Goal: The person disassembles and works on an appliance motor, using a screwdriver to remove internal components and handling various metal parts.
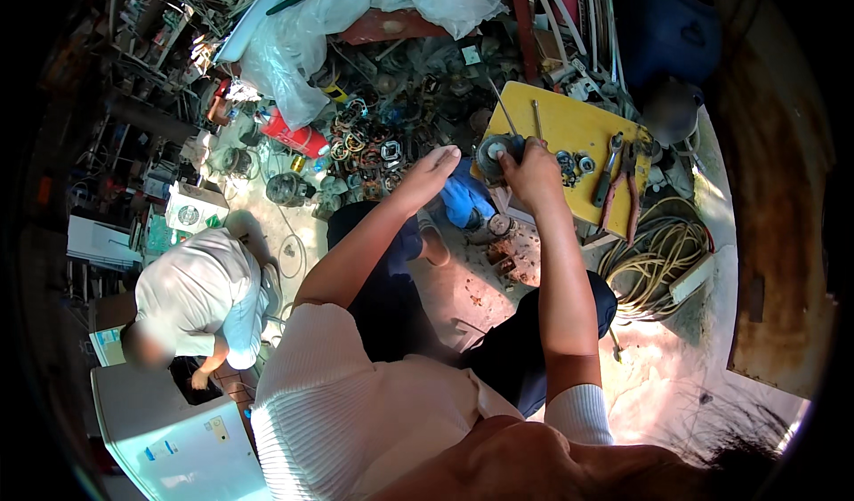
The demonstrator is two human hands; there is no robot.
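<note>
My right hand (pixel 534 176) is closed at the near left corner of a yellow tabletop (pixel 583 114), its fingers on a round grey metal part (pixel 489 157) with a pale centre. A thin metal shaft (pixel 502 105) slants up just beyond these fingers, and a second, shorter rod (pixel 537 120) stands out beside it; the hand hides their lower ends. To the left, apart from the part, my left hand (pixel 431 176) is stretched out with nothing visible in it. Small metal rings (pixel 575 165), a dark-handled tool (pixel 606 174) and red-handled pliers (pixel 623 185) lie right of my right hand.
A blue cloth or bag (pixel 467 194) hangs below the table's left edge. Coiled hose (pixel 654 265) lies at right. Beyond are heaped metal parts (pixel 365 150) and a red cylinder (pixel 295 135). At left another person (pixel 196 288) bends over a white appliance (pixel 182 448).
</note>
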